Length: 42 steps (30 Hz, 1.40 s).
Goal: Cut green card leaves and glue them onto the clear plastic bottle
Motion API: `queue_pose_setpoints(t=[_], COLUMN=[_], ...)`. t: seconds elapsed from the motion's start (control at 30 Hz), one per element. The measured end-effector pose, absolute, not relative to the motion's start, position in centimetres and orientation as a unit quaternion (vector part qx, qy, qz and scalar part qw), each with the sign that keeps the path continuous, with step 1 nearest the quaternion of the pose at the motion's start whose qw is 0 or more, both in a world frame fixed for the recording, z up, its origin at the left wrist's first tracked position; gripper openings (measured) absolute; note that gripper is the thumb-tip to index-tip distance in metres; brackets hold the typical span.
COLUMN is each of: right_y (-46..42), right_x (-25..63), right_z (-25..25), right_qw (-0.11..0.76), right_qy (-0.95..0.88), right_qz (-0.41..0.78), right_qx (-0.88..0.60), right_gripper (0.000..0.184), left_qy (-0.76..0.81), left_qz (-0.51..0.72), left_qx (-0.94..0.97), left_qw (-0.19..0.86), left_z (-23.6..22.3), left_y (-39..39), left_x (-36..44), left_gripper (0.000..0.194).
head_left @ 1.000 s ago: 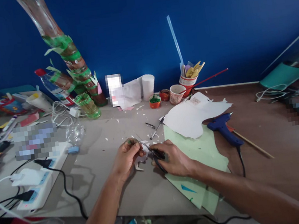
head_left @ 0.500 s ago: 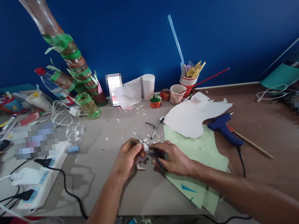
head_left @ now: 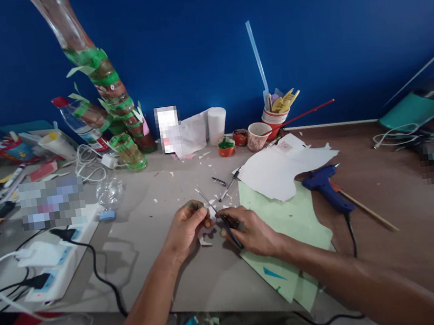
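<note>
Low over the grey table, my left hand (head_left: pixel 189 227) pinches a small piece of white paper (head_left: pixel 212 215), mostly hidden by the fingers. My right hand (head_left: pixel 249 228) is wrapped round the dark handles of a pair of scissors (head_left: pixel 211 207). The blades point up and to the left, past the fingertips of my left hand, and lie nearly together. A white scrap (head_left: pixel 205 242) shows on the table just below my hands. Under my right wrist are sheets of light green paper (head_left: pixel 289 259), with a cut white sheet (head_left: pixel 274 171) resting on top.
To the right lies a blue glue gun (head_left: pixel 326 186) beside a wooden stick (head_left: pixel 369 210). Behind stand paint pots (head_left: pixel 225 147) and paper cups (head_left: pixel 258 137). A power strip (head_left: pixel 68 262) with cords lies left, near a painted bottle trunk (head_left: pixel 114 91).
The scissor blades, slightly parted before, have come together. Both hands have otherwise stayed in nearly the same place.
</note>
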State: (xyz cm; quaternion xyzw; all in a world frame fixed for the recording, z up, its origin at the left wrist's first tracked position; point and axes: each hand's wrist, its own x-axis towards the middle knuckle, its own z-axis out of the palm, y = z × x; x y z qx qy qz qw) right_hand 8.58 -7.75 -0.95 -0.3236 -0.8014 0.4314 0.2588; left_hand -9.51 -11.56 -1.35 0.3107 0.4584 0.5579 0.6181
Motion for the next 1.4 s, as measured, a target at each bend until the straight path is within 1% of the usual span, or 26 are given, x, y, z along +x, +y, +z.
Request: queue_pose_setpoints(t=[0.3,0.47,0.57,0.87,1.1,1.4], right_y=[-7.82,-7.9,-7.96,-8.1,-8.24,-8.37], right_x=[8.52,8.59,8.54,8.35,8.27,8.26], right_z=[-0.94,-1.24,-1.26,-1.51,-1.53,-1.83], right_qw=[0.244,0.24,0.236,0.219,0.218,0.209], right_qy=[-0.802,-0.801,-0.798,-0.788,-0.791,-0.791], right_qz=[0.43,0.434,0.439,0.464,0.463,0.47], right_qx=[-0.335,-0.335,-0.339,-0.34,-0.337,-0.331], right_gripper=[0.024,0.024,0.025,0.03,0.029,0.025], left_qy=[0.461,0.471,0.472,0.476,0.491,0.512], left_qz=[0.566,0.572,0.577,0.586,0.588,0.586], left_qx=[0.329,0.332,0.335,0.336,0.339,0.345], left_qw=[0.599,0.584,0.576,0.563,0.546,0.525], left_z=[-1.85,-1.72,-1.56,-2.16,-2.08,-1.5], left_y=[-11.48,-11.31,-11.26,-11.17,-11.2,-11.1], left_x=[-9.85,-9.85,-9.83,-10.0,-9.98,-9.81], left_gripper=[0.018,0.021,0.023,0.022,0.022,0.026])
